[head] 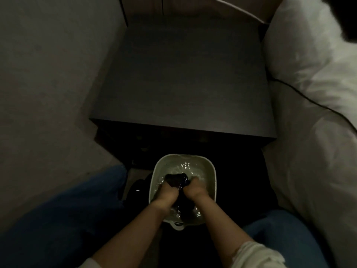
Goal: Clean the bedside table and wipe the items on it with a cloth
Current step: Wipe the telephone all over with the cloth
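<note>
1. Two hands, left hand (167, 190) and right hand (193, 187), clamped on dark cloth (176, 180), submerged in basin (212, 175) on floor.
2. Bedside table (181, 80) just beyond, bare.
3. Risk: unwrung cloth dripping; basin tipping, spilling.

A dark, soaked cloth (178, 183) lies bunched in a water-filled pale basin (212, 180) before the dark, square-topped wooden bedside table (183, 78).

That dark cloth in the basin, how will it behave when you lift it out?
Probably floppy: the dark cloth bunches between the left hand and right hand. It sits in water in the basin, so it is likely heavy for its size and dripping. It may feel slick, so wringing it over the basin seems wise.
</note>
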Demonstrator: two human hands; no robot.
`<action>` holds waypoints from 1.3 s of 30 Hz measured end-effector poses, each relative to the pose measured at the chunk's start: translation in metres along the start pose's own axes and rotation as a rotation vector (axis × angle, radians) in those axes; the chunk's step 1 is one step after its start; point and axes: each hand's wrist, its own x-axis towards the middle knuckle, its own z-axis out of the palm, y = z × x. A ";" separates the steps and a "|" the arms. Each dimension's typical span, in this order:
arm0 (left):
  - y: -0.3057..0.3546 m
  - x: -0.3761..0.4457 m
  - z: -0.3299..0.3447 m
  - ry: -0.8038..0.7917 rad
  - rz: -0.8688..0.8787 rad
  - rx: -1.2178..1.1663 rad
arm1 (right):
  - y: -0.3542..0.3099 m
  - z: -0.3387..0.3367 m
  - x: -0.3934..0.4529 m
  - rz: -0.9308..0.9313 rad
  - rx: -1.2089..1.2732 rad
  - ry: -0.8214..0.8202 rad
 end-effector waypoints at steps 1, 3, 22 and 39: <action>-0.002 0.005 0.001 -0.005 -0.057 -0.108 | 0.001 0.002 -0.001 0.016 0.023 -0.014; -0.006 0.014 0.004 0.046 -0.111 -0.218 | 0.004 0.004 -0.001 0.036 0.085 -0.017; 0.088 -0.085 -0.044 -0.325 0.126 -0.312 | 0.007 -0.024 -0.038 0.265 1.269 -0.274; 0.070 -0.094 -0.043 -0.387 0.235 -0.012 | -0.003 -0.037 -0.043 0.118 1.114 -0.358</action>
